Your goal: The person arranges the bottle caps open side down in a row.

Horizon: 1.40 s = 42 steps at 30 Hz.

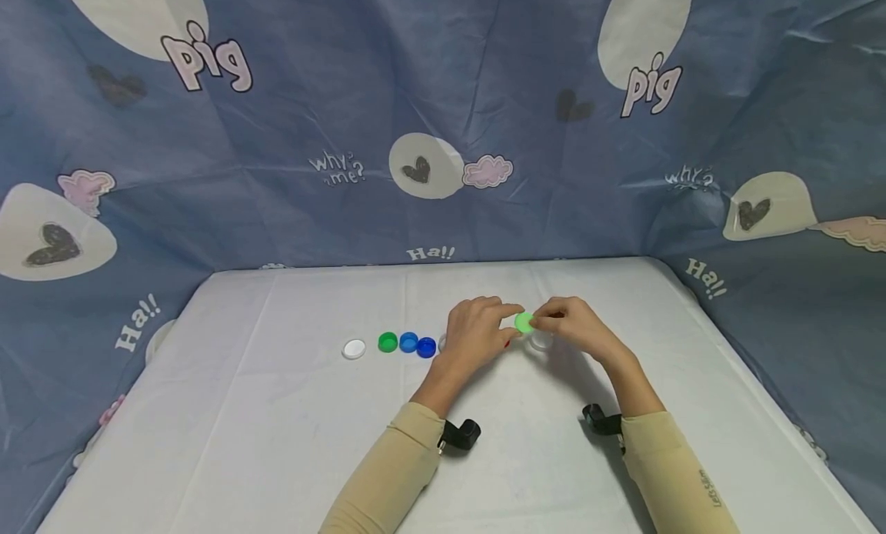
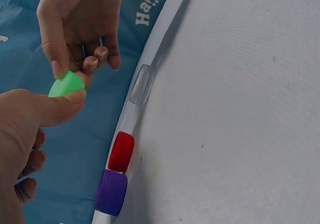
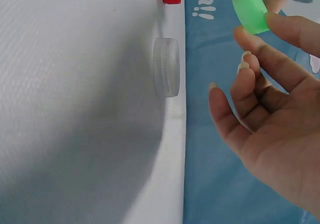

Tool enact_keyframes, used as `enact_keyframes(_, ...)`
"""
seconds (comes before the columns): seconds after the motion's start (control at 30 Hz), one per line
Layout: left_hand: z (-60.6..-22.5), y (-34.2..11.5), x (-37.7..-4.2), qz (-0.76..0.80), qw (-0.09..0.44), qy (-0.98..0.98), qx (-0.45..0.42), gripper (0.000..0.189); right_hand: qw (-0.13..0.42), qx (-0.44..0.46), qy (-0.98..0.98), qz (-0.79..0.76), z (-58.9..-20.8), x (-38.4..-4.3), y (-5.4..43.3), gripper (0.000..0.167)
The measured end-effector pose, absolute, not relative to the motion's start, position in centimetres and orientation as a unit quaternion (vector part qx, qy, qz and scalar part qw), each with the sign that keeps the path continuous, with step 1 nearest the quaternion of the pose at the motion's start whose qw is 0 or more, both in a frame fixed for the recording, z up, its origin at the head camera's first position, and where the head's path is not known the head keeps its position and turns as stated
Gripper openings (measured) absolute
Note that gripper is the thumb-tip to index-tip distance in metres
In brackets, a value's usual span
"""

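Observation:
Both hands meet over the far part of the white table at a bright green bottle cap (image 1: 524,322), raised above the cloth. My right hand (image 1: 577,326) pinches its edge between thumb and index finger, the other fingers loosely bent. From the opposite side my left hand (image 1: 477,326) grips the same cap, its thumb across the edge in the left wrist view. Below them on the cloth a clear cap (image 3: 166,67) lies near the right hand. A red cap (image 2: 121,152) and a purple cap (image 2: 111,192) lie beneath the left hand, mostly hidden in the head view.
Left of the hands, a row on the table (image 1: 277,442) holds a white cap (image 1: 354,349), a darker green cap (image 1: 388,342), a light blue cap (image 1: 409,342) and a dark blue cap (image 1: 426,348). A printed blue cloth (image 1: 277,211) hangs behind and at both sides.

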<state>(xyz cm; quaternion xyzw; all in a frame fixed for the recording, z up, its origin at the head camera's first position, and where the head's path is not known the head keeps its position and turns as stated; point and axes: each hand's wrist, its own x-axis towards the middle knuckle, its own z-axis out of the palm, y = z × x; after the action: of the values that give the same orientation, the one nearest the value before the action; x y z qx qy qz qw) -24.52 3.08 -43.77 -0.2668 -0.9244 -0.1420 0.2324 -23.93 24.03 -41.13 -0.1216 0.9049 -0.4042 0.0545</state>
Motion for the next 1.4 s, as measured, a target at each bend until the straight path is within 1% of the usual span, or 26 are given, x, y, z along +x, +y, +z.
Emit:
enact_keyframes(0.27,-43.4,2.9,-24.3,-0.140,0.233,-0.922,-0.277,0.036,0.074,-0.116,0.903,-0.406,-41.0,-24.0,24.2,0.025)
enact_keyframes(0.47,-43.6,2.7,-24.3,-0.163,0.215,-0.923,-0.276,0.033,0.077,-0.145,0.900,-0.405,-41.1,-23.9,24.5,0.025)
enact_keyframes(0.57,-43.7,2.6,-24.3,-0.180,0.206,-0.923,-0.271,0.033,0.066,-0.168,0.901,-0.396,-41.2,-23.9,24.4,0.024)
enact_keyframes(0.77,-43.8,2.4,-24.5,-0.196,0.195,-0.925,-0.261,0.031,0.010,-0.194,0.908,-0.372,-41.5,-23.9,23.6,0.028)
enact_keyframes(0.87,-43.8,2.4,-24.5,-0.196,0.183,-0.929,-0.256,0.029,-0.009,-0.200,0.909,-0.365,-41.5,-23.9,23.3,0.028)
enact_keyframes(1.07,-43.8,2.4,-24.6,-0.192,0.164,-0.934,-0.252,0.030,-0.008,-0.201,0.913,-0.355,-41.5,-23.8,23.2,0.028)
enact_keyframes(1.4,-44.1,2.4,-24.6,-0.192,0.164,-0.937,-0.242,0.030,-0.001,-0.189,0.919,-0.347,-41.6,-23.7,23.0,0.025)
